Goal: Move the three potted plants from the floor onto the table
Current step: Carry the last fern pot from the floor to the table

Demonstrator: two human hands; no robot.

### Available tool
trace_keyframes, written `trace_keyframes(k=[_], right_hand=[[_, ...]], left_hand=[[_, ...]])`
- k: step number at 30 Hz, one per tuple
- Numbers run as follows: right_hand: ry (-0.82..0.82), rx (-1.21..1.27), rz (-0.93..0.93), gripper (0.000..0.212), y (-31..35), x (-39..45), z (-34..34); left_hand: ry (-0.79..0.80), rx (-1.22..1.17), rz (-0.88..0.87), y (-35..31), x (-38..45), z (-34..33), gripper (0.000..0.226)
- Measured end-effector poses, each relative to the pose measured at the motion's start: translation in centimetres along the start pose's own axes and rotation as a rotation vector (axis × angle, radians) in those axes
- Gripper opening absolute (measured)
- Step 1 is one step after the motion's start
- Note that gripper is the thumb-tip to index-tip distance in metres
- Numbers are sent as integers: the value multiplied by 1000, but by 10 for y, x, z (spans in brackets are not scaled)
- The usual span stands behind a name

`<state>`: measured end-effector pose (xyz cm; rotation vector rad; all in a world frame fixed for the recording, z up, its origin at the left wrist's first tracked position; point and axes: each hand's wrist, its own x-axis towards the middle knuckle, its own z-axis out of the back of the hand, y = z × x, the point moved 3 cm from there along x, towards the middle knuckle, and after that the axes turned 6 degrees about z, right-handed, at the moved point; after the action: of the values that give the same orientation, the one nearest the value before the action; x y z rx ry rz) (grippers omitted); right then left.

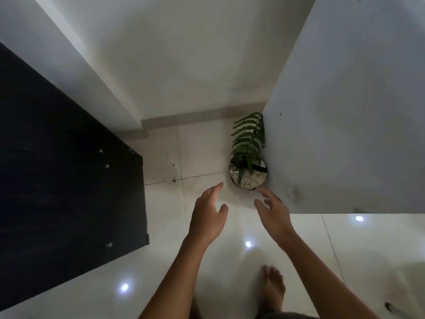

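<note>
One potted plant (248, 171) stands on the white tiled floor in a corner, against the wall on the right. Its round pot holds pale stones, and a green fern frond rises from it along that wall. My left hand (208, 215) hangs above the floor just left of and below the pot, fingers apart, holding nothing. My right hand (273, 210) is close to the pot's near rim, fingers spread and empty; whether a fingertip touches the rim I cannot tell. No other potted plant is in view.
A large dark tabletop (57, 169) fills the left side, its edge beside the floor strip. White walls (345, 111) close the corner behind and to the right of the pot. My bare foot (273, 288) stands on the glossy tiles below.
</note>
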<state>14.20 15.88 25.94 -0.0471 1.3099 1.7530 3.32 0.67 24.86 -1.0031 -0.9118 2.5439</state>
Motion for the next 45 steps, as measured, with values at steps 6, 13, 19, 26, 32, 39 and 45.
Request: trace_keyframes(k=[6,13,19,26,32,39,45], right_hand=[[-234,114,123,21,-78,64,-44],[-481,92,298,20,-144,122,-83],[-688,384,197,34,-171,159,-103],[-842,475,104,37,-185,196,-106],[-540,751,45,35,-180,209,-112],[-373,710,200,35,-138,206,-132],[-270,695,273,38,-109,202,-143]], left_hand=[[-90,-173,-68,64,78,-77,53],[-211,-313,-228,99,143,-138,44],[-358,-648,-130,101,186,-157,43],[-165,-851,-34,89,228,-187,45],[-49,-974,35,93,231,-197,47],[-134,-998,11,102,230,-139,47],[-173,-1020,-8,111,218,-106,48]])
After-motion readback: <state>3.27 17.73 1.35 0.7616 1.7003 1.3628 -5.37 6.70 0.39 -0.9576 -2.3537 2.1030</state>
